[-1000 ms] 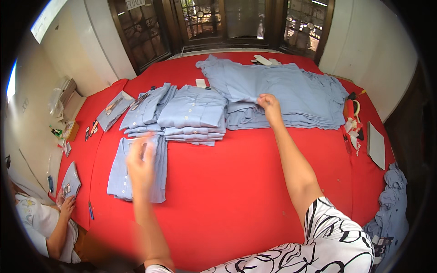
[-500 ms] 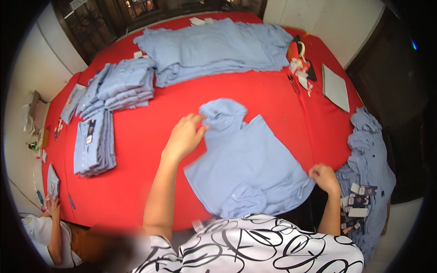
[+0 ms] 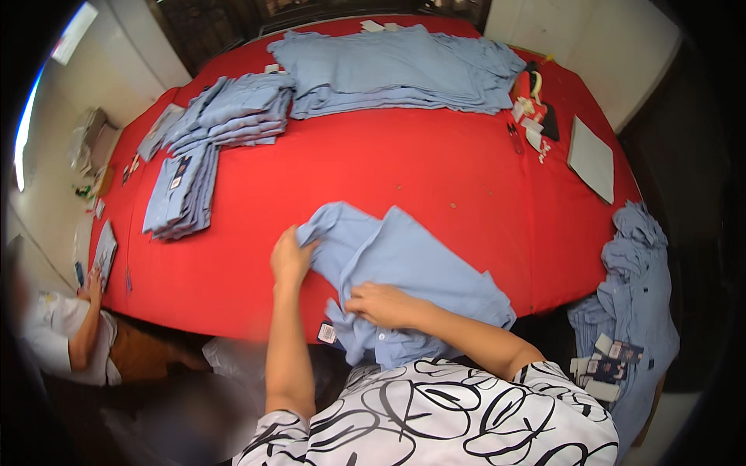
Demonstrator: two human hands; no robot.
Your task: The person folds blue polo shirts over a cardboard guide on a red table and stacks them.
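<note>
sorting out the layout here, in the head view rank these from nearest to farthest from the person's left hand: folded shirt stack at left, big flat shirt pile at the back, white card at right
From the left hand:
1. Folded shirt stack, up and to the left on the red table.
2. Flat shirt pile, at the table's far edge.
3. White card, far across on the right side.

We see shirt (image 3: 412,272) on counter (image 3: 388,171) near edge, its lower part hanging over. Left hand (image 3: 291,260) on shirt's left edge, right hand (image 3: 382,304) on its front part. Folded stack (image 3: 183,190) far left, second stack (image 3: 233,109) behind it. Spread pile (image 3: 396,66) at far side. Tags (image 3: 532,116) and flat board (image 3: 592,159) at right. Heap of shirts (image 3: 633,295) right of counter, off it. Another person (image 3: 74,342) at counter's left.
</note>
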